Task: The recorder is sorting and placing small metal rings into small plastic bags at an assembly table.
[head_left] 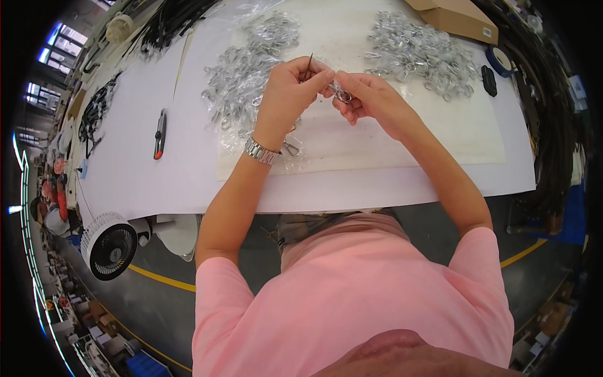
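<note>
My left hand (294,88), with a metal watch on its wrist, is closed with thumb and fingers pinched. A thin dark pointed tool (309,63) sticks up from its fingers; its exact kind is hidden. Fingertips meet those of my right hand (372,99), which is closed on a small shiny metal clasp (342,95) with a ring, partly covered by fingers. On the left lies a pile of metal clasps in clear plastic (242,78), reaching under my left forearm. A similar pile (422,55) lies to the right. A loose clasp (291,148) rests beside my left wrist.
A utility knife (161,134) lies on the white table (195,169) at left. Black straps (100,107) lie beyond it. At the far right are a cardboard box (457,19), a tape roll (500,61) and a small black object (488,81). A fan (113,248) stands at the near left.
</note>
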{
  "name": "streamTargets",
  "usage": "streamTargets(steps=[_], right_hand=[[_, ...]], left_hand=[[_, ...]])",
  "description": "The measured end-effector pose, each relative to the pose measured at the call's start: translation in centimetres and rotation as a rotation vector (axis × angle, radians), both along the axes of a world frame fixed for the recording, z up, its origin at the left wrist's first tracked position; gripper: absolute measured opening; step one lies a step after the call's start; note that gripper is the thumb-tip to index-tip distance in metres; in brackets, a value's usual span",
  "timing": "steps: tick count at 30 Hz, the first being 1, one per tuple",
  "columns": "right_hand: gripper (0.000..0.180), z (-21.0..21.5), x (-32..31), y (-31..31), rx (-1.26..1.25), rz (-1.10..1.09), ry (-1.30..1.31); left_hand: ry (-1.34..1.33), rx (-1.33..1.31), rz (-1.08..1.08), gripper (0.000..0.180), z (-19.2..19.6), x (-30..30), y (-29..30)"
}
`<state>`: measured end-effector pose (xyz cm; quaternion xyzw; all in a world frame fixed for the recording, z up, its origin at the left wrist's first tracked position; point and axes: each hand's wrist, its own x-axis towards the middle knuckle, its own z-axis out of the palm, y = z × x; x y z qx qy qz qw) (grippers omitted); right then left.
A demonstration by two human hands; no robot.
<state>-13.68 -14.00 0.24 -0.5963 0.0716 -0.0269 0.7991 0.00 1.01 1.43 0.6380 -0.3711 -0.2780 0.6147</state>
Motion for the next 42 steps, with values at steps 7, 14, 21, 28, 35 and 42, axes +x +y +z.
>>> streamTargets(steps=[7,14,21,28,35,42], right_hand=[[0.032,0.7,-0.3,-0.5,-0.131,-0.03,0.042],[0.023,0.9,-0.7,-0.1,-0.538,-0.222,-0.095],[0.018,-0.6,-0.7,-0.3,-1.087,-0.43,-0.337],[0.015,-1.1,-0.6,-0.4,-1.52,-0.503,-0.444],[0.009,-0.6,-0.4,0.6,-1.486,-0.535,-0.516],[0.006,-0.9,-0.4,0.5,-1.578,-0.569,-0.555]], left_hand=[[-0.035,-0.144,0.005,0.014,-0.3,-0.8,-0.3],[0.433,-0.291,0.052,0.014,-0.3,0.5,0.2],[0.072,-0.021,0.068,0.036,0.1,1.9,0.3],[0.009,0.057,-0.302,0.039,0.9,-0.7,0.7],[0.166,0.002,-0.197,0.029,-0.9,-1.6,-0.3],[-0.112,0.004,-0.103,0.027,-0.9,-2.2,-0.5]])
